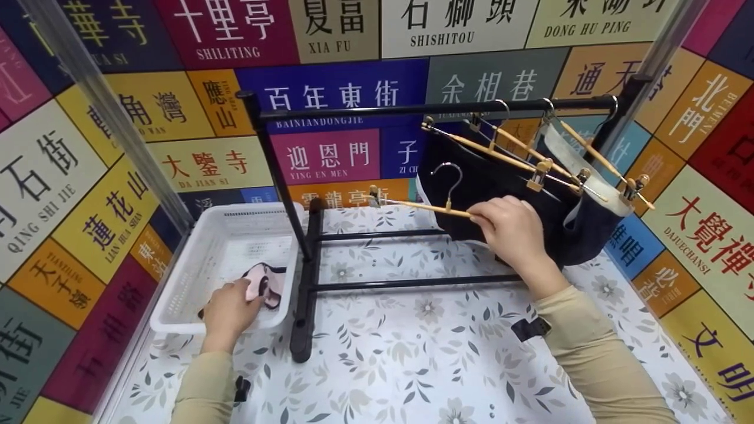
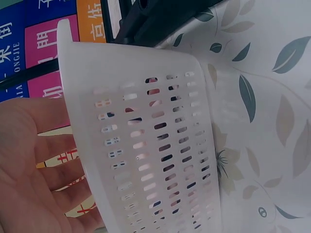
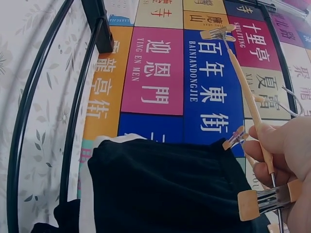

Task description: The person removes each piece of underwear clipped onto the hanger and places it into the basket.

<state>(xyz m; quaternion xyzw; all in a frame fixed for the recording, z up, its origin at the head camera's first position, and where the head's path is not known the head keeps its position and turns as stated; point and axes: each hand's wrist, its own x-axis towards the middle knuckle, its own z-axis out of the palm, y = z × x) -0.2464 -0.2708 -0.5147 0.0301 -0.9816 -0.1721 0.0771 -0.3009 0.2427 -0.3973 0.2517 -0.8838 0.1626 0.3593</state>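
My right hand (image 1: 511, 229) grips a clip hanger (image 1: 418, 206) with a wooden bar and a metal hook. No garment hangs from this hanger's visible clips (image 3: 218, 34). Beside it, dark shorts (image 1: 483, 176) with a white edge hang from clip hangers on the black rack (image 1: 377, 111). My left hand (image 1: 228, 309) reaches over the near side of the white basket (image 1: 162, 312), its fingers at a pink and black cloth item (image 1: 262, 284). Spread fingers (image 2: 63, 170) show beyond the basket wall in the left wrist view, with no cloth visible between them.
A second dark garment (image 1: 595, 227) with a pale waistband hangs at the rack's right end. The rack's black foot (image 1: 303, 330) stands right of the basket. Leaf-patterned cloth (image 1: 412, 353) covers the table, and signboard-print walls (image 1: 347, 88) enclose it.
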